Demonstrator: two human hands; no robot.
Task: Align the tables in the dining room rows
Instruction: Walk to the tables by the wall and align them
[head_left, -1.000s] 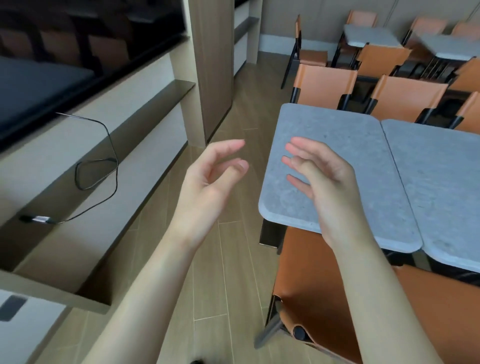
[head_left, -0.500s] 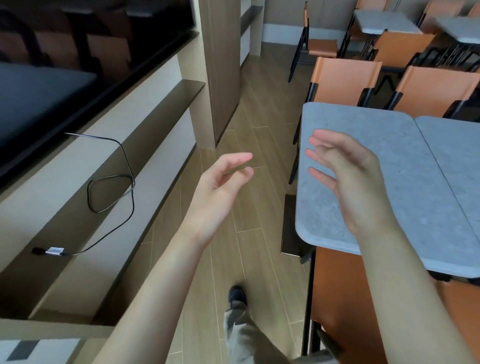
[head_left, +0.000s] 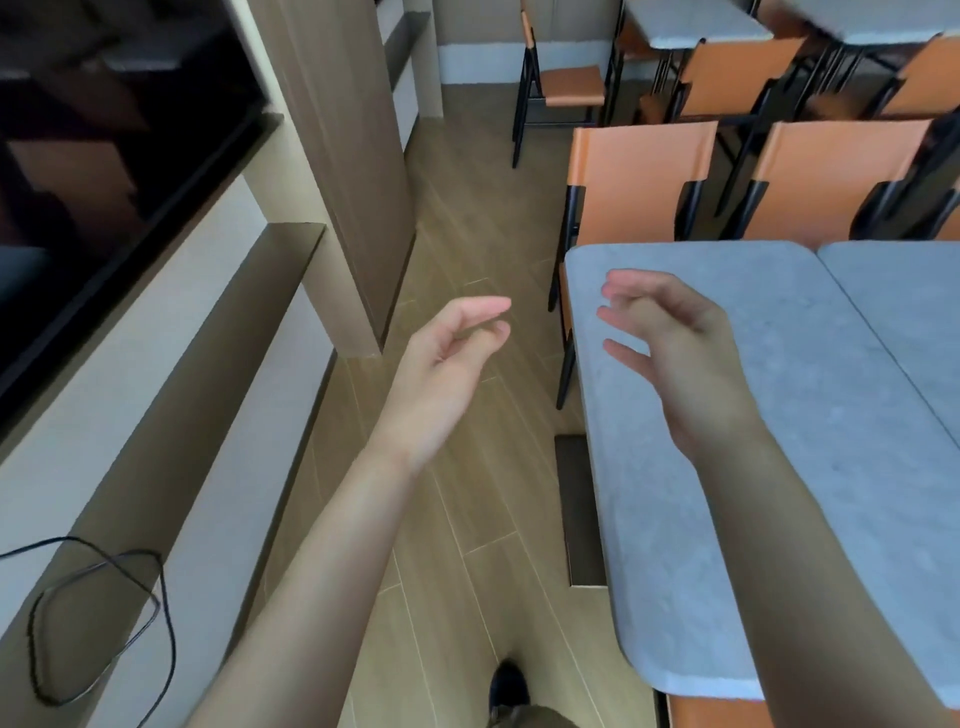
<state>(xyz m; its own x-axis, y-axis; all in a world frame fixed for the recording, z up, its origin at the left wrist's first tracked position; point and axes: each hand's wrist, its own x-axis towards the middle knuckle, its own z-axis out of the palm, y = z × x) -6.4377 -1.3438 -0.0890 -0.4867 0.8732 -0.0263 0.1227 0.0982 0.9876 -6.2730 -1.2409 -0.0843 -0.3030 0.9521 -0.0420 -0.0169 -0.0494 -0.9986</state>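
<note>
Surroundings: a wall ledge (head_left: 171, 415) runs along the left of the frame, with a loose black cable (head_left: 104, 623) lying on it at lower left. A wood-panelled column (head_left: 343, 171) stands at upper centre. Plank floor (head_left: 467, 234) fills the aisle between ledge and furniture. Two orange chairs (head_left: 641, 182) stand against the far edge of the near table; further tables and chairs occupy the upper right. A dark shoe (head_left: 508, 683) shows at bottom centre.

Task item: the grey stone-topped table (head_left: 753, 467) occupies the right half of the frame, butted against a second table (head_left: 914, 312) at its right edge.

Hands: the left hand (head_left: 447, 364) hangs over the aisle, left of the table, fingers loosely curled, holding nothing. The right hand (head_left: 670, 343) hovers above the table's left portion, fingers relaxed and spread, empty.
</note>
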